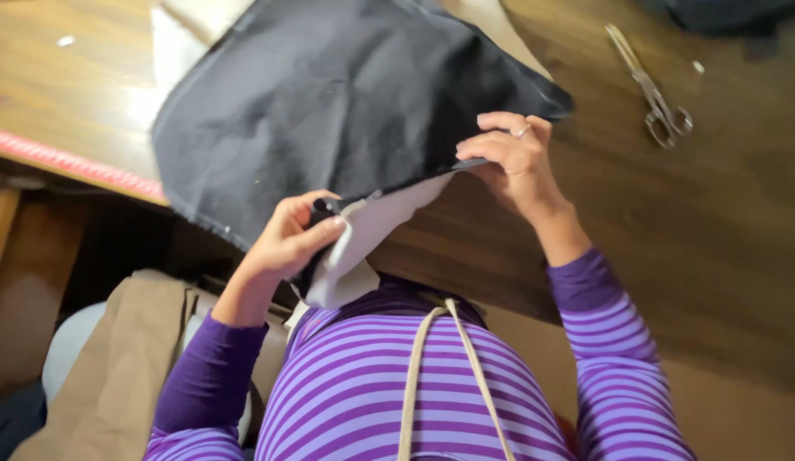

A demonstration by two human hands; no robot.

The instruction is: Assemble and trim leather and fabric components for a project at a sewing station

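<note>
At the near edge of the brown wooden table [688, 256], a large sheet of black woven fabric [329, 102] lies spread over the top and hangs off toward the person. Beneath it sits a layer of white fabric [389, 213], showing where the black sheet's lower edge is lifted, and again at the far edge of the table beyond the black sheet.

The left hand [291, 239] is closed on the near corner of the two layers, thumb and fingers pinching black and white cloth together just off the table's edge, above the person's lap. The right hand [513, 158] grips the same lower edge of the black fabric farther along, fingers curled over the top and thumb underneath; a ring shows on one finger. Between the two hands the edge runs taut and slightly raised off the wood.

Toward the far right corner of the table, a pair of metal scissors [654, 90] lies flat and closed, well apart from both hands. A red braided cord [73, 162] runs along the table's left edge. Beside the person's left arm, off the table, hangs a piece of tan cloth [124, 367]. The person wears a purple striped long-sleeved top.
</note>
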